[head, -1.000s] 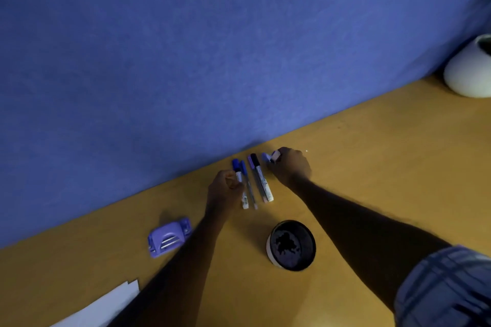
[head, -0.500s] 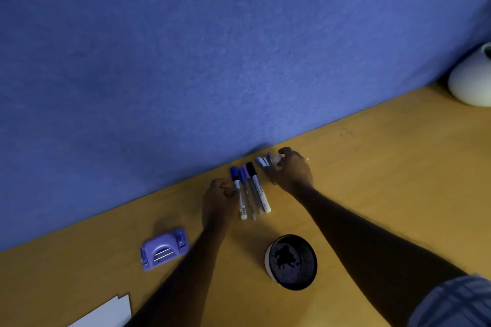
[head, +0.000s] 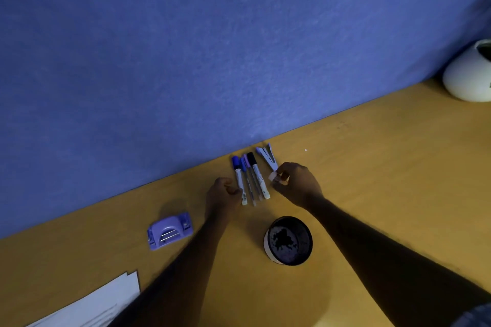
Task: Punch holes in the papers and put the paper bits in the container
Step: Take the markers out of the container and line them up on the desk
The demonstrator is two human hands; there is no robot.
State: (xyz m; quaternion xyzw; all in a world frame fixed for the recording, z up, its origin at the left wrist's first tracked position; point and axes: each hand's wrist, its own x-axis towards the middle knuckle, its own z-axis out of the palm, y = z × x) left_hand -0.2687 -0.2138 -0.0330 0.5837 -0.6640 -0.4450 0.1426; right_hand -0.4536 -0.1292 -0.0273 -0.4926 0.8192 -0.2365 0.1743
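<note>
Both hands sit by the pens (head: 249, 179): the left hand (head: 221, 198), loosely curled and empty, lies nearer the hole punch (head: 170, 233), while the right hand (head: 297, 186) pinches a small white piece (head: 273, 176).

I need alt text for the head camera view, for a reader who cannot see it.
Two bare hands reach over a wooden desk by a blue wall: the left hand touches a row of markers, the right hand pinches a small white object. A purple hole punch, white papers and a black container lie nearer.
</note>
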